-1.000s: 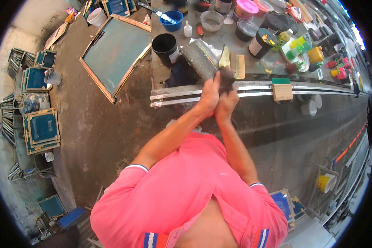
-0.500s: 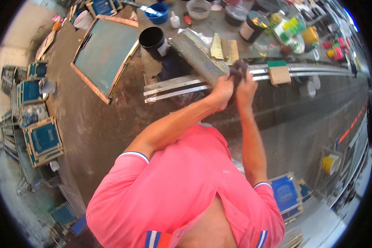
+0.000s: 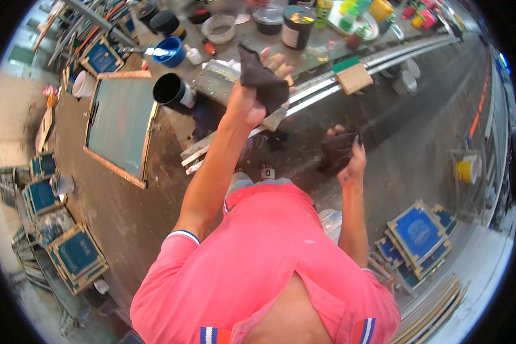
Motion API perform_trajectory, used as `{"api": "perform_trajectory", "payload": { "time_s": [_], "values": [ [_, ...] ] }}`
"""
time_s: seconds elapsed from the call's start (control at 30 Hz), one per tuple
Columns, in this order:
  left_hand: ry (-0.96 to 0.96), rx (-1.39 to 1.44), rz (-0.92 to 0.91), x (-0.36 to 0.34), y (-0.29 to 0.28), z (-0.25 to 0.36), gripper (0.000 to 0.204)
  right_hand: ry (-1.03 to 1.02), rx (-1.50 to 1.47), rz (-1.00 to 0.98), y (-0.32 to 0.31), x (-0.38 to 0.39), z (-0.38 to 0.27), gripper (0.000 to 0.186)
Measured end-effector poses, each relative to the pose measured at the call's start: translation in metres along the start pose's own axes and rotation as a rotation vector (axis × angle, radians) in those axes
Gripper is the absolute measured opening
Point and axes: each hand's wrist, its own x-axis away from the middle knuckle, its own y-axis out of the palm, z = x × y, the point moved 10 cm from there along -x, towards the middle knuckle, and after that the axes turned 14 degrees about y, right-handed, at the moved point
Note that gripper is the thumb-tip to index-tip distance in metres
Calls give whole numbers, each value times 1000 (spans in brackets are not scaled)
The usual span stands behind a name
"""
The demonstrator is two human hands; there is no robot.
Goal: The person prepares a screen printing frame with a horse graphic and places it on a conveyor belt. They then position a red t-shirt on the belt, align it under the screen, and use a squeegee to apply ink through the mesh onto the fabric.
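My left hand (image 3: 247, 109) is raised over the bench's near edge, holding a dark brown cloth (image 3: 266, 86) across its palm. Its fingers show spread beyond the cloth. Lower and to the right, my right hand (image 3: 354, 167) grips another piece of dark cloth (image 3: 337, 153), bunched between thumb and fingers. A wide gap separates the two pieces. Behind my left hand a grey, paint-stained slab (image 3: 215, 77) lies at a slant, partly hidden by the hand and cloth. A small dark scrap (image 3: 276, 139) shows below the left hand; whether it lies on the floor I cannot tell.
Along the bench edge run metal rails (image 3: 395, 60) with a wooden block (image 3: 354, 78) on them. A black tub (image 3: 171, 92), a blue bucket (image 3: 169, 51) and several paint containers stand around. A framed screen (image 3: 120, 123) leans at left; stacked frames (image 3: 417, 229) lie at lower right.
My hands, together on the dark cloth before, are now apart, each with a piece. The left has moved up and left, the right downward. The head view has shifted too.
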Motion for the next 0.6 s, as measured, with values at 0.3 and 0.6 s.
{"api": "perform_trajectory", "payload": {
  "time_s": [0.3, 0.6],
  "values": [
    [-68, -1214, 29, 10, -51, -28, 38, -82, -167, -530, 98, -7, -12, 52],
    [6, -980, -207, 57, 1, -70, 37, -726, 821, -118, 117, 4, -23, 40]
  ]
}}
